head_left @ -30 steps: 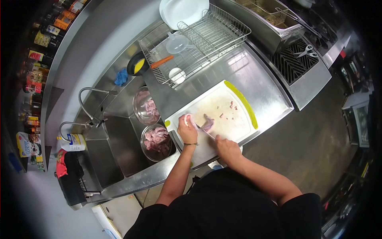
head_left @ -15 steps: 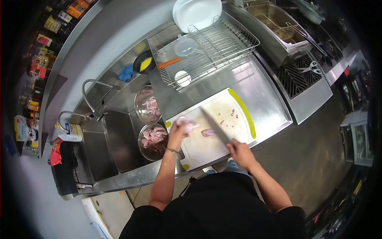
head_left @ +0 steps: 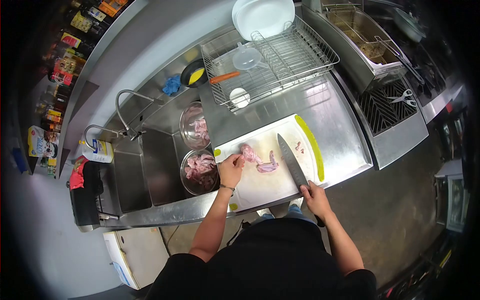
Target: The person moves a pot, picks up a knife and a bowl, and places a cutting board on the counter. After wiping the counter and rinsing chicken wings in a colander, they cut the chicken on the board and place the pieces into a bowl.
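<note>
A large chef's knife is gripped by my right hand near the board's front right, its blade angled across the white cutting board with green ends. My left hand is over the board's left side, its fingers pinched at the edge of a raw chicken piece. Just right of that, between it and the blade, a raw chicken wing piece rests on the board. Small meat scraps lie beyond the knife, close to the green edge.
Left of the board, two metal bowls of raw chicken stand by the sink. Behind the board is a wire dish rack. A small black pan and a blue cloth are at the back. A fryer stands at right.
The chicken piece in my left hand has come down onto the board. My right hand has shifted the knife to the right, away from the wing piece. The view has tilted slightly.
</note>
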Demonstrator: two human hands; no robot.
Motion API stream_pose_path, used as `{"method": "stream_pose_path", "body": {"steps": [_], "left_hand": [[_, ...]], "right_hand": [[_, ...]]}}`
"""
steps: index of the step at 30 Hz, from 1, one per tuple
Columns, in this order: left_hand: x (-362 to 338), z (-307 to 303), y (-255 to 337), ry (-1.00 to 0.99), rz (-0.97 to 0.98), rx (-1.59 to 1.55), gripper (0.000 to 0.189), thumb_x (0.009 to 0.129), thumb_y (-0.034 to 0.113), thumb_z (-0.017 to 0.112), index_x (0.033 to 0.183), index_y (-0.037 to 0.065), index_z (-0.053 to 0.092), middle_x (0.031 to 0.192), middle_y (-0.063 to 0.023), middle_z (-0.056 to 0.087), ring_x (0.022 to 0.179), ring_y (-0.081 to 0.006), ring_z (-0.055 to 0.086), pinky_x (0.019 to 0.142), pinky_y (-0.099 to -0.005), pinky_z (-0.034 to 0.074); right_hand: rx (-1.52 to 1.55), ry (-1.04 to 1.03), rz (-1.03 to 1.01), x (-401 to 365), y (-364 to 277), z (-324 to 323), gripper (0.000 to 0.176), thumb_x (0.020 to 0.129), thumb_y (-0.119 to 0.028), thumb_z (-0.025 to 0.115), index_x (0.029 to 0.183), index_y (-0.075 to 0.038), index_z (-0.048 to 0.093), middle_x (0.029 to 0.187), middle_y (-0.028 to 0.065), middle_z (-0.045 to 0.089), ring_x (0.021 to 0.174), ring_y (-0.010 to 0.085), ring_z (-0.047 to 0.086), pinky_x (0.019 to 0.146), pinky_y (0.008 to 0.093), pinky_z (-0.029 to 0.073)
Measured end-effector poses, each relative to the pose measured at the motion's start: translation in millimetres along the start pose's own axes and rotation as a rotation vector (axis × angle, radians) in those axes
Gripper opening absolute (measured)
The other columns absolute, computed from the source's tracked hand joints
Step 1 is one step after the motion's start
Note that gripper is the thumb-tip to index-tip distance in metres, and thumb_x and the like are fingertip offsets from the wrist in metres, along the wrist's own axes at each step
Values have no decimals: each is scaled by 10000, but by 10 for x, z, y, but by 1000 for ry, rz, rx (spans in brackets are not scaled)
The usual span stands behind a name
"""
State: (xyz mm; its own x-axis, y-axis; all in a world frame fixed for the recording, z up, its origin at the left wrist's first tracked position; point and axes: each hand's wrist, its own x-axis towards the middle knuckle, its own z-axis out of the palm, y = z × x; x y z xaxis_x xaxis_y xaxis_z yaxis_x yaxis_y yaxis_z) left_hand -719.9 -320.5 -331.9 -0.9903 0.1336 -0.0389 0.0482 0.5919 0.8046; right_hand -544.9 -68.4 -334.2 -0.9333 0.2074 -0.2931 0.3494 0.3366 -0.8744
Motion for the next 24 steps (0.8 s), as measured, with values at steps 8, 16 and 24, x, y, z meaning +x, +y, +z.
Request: {"method": "stream_pose_path", "body": {"steps": [8, 16, 24], "left_hand": [[-80, 149, 332, 232, 504, 202, 150, 787, 94, 660, 880, 6, 582, 948, -151, 585, 787, -231, 602, 629, -301, 494], [-248, 599, 433, 46, 530, 654, 371, 718, 334, 665, 1034, 156, 588, 959, -41, 558, 962, -286, 527, 750, -429, 470], [-349, 635, 266, 81, 478, 575, 85, 703, 219, 627, 735, 154, 584, 762, -11, 545, 716, -200, 592, 521, -340, 503]], "right_hand": [[207, -70, 35, 116, 197, -61, 284, 931, -247, 529, 913, 37, 524, 585, 136, 565, 509, 232, 552, 513, 352, 431], [188, -174, -63, 162, 265, -63, 244, 955, -262, 503, 1021, -28, 521, 519, -9, 444, 388, 89, 425, 365, 257, 349], [324, -259, 115, 156, 72, -113, 212, 963, -270, 481, 931, -61, 496, 512, -18, 398, 359, 86, 388, 336, 246, 330]]}}
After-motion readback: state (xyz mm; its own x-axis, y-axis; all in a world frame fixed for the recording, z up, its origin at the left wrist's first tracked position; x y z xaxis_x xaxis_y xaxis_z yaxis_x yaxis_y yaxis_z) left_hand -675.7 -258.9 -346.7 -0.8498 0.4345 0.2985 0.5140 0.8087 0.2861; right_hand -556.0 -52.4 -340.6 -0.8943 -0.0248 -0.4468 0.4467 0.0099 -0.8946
